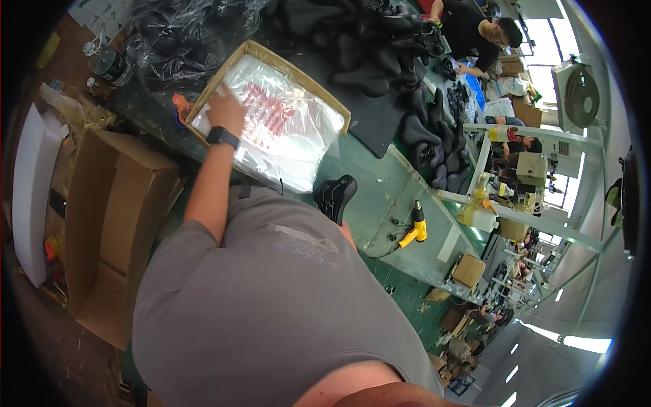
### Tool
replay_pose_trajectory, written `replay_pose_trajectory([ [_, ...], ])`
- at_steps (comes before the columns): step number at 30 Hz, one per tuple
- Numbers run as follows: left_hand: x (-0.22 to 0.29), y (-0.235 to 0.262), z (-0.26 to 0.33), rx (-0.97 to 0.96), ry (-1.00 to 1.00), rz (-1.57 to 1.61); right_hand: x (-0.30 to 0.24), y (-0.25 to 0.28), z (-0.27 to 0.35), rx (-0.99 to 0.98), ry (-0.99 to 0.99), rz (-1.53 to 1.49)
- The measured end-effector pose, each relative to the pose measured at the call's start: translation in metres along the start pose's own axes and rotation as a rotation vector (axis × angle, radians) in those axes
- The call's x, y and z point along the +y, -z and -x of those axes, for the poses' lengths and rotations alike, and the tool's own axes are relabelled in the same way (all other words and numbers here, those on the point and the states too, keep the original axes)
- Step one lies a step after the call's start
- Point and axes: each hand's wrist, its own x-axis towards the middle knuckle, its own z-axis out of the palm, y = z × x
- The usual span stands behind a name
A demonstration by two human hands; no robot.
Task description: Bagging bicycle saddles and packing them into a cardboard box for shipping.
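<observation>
A shallow cardboard box (298, 78) on the bench holds a stack of clear plastic bags (281, 146) with red print. My left hand (227, 112), with a dark watch on its wrist, lies on the bags near the box's left side, fingers apart and reaching over the plastic. Close to my body, a black bicycle saddle (335, 195) stands tilted beside the box's near right corner. My right hand (347, 232) grips its lower end; my shirt hides most of that hand.
Many black saddles (363, 51) cover the far bench, some under clear plastic (183, 47). A yellow heat gun (416, 225) lies right of me. An open carton (112, 224) stands at left, a bottle (105, 61) behind it. A co-worker (475, 34) is across the bench.
</observation>
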Motion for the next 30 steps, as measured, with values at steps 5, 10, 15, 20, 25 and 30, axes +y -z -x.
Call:
replay_pose_trajectory([
  [5, -0.041, -0.036, -0.046, -0.211, -0.168, 0.021, 0.095, -0.004, -0.069, 0.035, 0.145, 0.281],
  [10, -0.071, -0.04, -0.051, -0.208, -0.198, -0.035, -0.005, -0.029, -0.002, 0.069, 0.075, 0.212],
  [15, -0.043, 0.061, -0.03, -0.102, -0.251, 0.144, -0.052, -0.009, 0.045, -0.044, -0.039, -0.483],
  [20, -0.043, 0.092, -0.007, -0.32, -0.148, 1.208, -0.151, -0.003, 0.12, -0.318, 0.388, -0.77],
  [25, 0.029, 0.133, 0.057, -0.757, -0.147, 1.344, -0.247, -0.053, 0.121, -0.871, 0.477, -0.905],
  [30, 0.051, 0.141, 0.094, -1.048, -0.451, 1.076, -0.266, -0.081, 0.105, -0.841, 0.247, -0.892],
])
